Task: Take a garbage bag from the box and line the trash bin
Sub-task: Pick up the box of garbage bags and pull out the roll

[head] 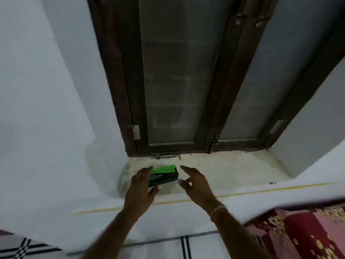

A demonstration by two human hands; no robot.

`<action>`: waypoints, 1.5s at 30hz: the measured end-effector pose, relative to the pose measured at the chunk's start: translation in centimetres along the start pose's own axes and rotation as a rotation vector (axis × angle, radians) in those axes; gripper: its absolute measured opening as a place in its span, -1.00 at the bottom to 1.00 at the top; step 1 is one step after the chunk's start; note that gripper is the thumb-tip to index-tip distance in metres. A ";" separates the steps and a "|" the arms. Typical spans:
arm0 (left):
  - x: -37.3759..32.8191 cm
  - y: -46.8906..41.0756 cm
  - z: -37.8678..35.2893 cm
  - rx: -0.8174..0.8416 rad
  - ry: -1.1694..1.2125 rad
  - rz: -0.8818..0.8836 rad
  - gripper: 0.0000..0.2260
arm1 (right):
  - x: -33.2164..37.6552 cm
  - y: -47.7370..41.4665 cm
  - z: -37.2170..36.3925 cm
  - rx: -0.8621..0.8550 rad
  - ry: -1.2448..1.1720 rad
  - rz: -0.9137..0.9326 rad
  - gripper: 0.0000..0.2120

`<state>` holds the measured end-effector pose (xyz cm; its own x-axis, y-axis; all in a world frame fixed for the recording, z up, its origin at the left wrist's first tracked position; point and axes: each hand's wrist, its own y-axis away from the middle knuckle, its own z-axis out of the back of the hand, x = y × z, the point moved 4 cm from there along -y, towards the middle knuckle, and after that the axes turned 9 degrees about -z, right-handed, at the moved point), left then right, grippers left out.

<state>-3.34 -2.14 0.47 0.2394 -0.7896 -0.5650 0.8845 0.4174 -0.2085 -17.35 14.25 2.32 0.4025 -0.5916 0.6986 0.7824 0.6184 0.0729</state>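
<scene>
A green and black garbage bag box (165,174) lies on the pale stone window sill (233,169), near its left end. My left hand (141,187) reaches over the box's left end, its fingers spread on the top and its thumb at the box's front lower edge. My right hand (196,182) hovers just right of the box with fingers apart, holding nothing and not touching it. No trash bin is in view.
A dark wooden window frame (211,113) with frosted panes rises behind the sill. White walls flank it. A red patterned cloth (298,232) lies at the lower right, and a black-and-white checked fabric (20,247) at the lower left.
</scene>
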 end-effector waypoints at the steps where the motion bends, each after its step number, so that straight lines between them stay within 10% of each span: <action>1: 0.9 -1.0 -0.9 0.036 -0.002 0.028 -0.34 | -0.8 -1.5 -0.7 0.026 -0.011 -0.030 -0.43; 24: 0.9 -3.5 0.5 -0.080 0.476 0.142 -0.56 | -3.5 -6.6 2.0 0.391 -0.898 -0.176 -0.73; 30: 0.1 -2.6 1.4 -0.135 0.472 0.147 -0.51 | -3.1 -7.3 2.7 0.061 -0.260 0.117 -0.71; 38: -1.1 -2.8 2.1 -0.155 0.415 0.097 -0.49 | -1.8 -6.1 2.3 0.261 -0.494 0.180 -0.44; 45: -1.7 -2.7 2.8 -0.167 0.352 0.095 -0.54 | -2.3 -5.2 2.7 0.192 -0.691 0.100 -0.78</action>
<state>-4.98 -3.18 4.25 0.1392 -0.5534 -0.8212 0.7810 0.5712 -0.2526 -23.66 13.77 2.19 0.0256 -0.1046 0.9942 0.6352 0.7696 0.0646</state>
